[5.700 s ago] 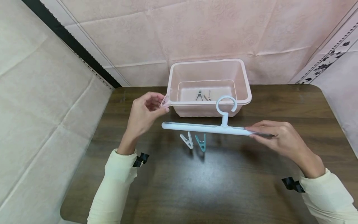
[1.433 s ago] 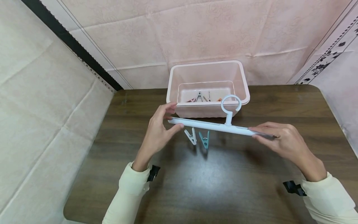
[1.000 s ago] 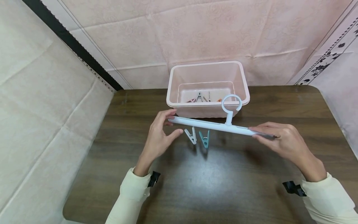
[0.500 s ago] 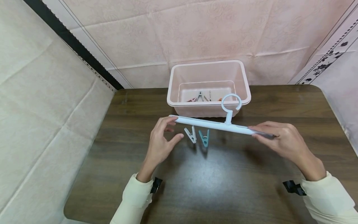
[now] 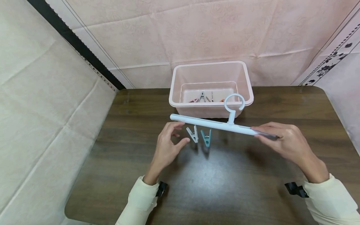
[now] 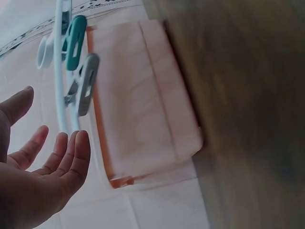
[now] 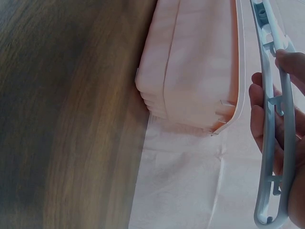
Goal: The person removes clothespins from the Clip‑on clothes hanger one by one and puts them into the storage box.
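Note:
My right hand [image 5: 287, 142] grips the right end of a light blue plastic clothes hanger [image 5: 213, 124], held in the air with its hook up. In the right wrist view, thumb and fingers close around the hanger's twin bars [image 7: 268, 148]. From the lower bar hang two clothespins, a pale grey one [image 5: 193, 135] and a teal one [image 5: 206, 138]. My left hand [image 5: 166, 148] is just left of the grey clothespin, thumb and fingers apart, holding nothing. In the left wrist view its fingertips [image 6: 82, 139] overlap the hanger's end, below the grey clothespin [image 6: 88, 86].
Behind the hanger, a pink plastic basket [image 5: 197, 111] stands at the table's back edge. Several clothespins [image 5: 202, 97] lie inside it. Pale patterned cloth [image 5: 208, 31] hangs behind the dark wooden table [image 5: 202, 184].
The pink clothespin held by my left hand earliest is gone from that hand; pink now shows in the basket. My left hand has since slid off the hanger's left end, down and right.

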A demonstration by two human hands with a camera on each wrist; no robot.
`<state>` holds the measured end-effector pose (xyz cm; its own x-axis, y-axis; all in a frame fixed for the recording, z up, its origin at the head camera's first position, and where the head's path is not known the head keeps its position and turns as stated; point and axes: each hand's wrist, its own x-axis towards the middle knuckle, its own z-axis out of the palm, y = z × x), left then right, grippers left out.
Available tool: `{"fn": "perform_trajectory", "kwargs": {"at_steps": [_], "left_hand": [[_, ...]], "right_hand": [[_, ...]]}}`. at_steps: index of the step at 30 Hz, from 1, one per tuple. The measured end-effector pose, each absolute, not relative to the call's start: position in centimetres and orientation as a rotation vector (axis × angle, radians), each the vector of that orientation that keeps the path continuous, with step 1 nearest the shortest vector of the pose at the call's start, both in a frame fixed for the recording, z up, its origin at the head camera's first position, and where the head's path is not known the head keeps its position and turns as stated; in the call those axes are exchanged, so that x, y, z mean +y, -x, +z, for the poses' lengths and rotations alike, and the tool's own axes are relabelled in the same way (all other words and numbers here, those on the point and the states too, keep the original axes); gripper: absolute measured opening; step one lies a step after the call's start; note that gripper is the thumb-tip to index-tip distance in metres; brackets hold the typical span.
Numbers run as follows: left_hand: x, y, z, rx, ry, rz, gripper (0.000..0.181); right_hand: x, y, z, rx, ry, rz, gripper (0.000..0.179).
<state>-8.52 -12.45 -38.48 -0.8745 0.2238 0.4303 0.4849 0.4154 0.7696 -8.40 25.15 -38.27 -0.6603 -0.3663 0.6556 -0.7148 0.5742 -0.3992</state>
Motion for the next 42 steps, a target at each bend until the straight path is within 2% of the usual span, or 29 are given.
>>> {"fn": "perform_trajectory", "kwargs": {"at_steps": [5,17,24,30,33,39,42], "left_hand": [[-11.9,8.6,-39.7,-2.448,0.528,-1.451,0.048],[-9.8,8.5,-40.8,-2.550,0.227,-1.626,0.060],[-9.1,8.5,-40.9,-2.588,0.129,-1.659,0.055],[-9.1,8.4,-41.0,-2.542,0.123,-1.750,0.052],[-9.3,8.2,-40.8,-2.476,0.115,-1.910,0.051],[-9.5,8.0,-40.3,-2.147,0.078,-2.425,0.044],[-9.7,7.9,-39.9,-2.063,0.088,-2.526,0.039]], "right_hand": [[25.2,8.5,-38.2,-2.295,-0.860,0.909,0.047],[25.1,8.3,-38.0,-2.362,-0.852,0.931,0.044],[24.4,8.3,-38.1,-2.314,-0.831,0.933,0.054],[24.6,8.4,-38.4,-2.314,-0.825,0.940,0.052],[24.9,8.3,-38.4,-2.335,-0.823,0.948,0.049],[25.2,8.2,-38.5,-2.343,-0.847,0.946,0.019],[25.3,8.3,-38.5,-2.338,-0.858,0.940,0.019]]}}
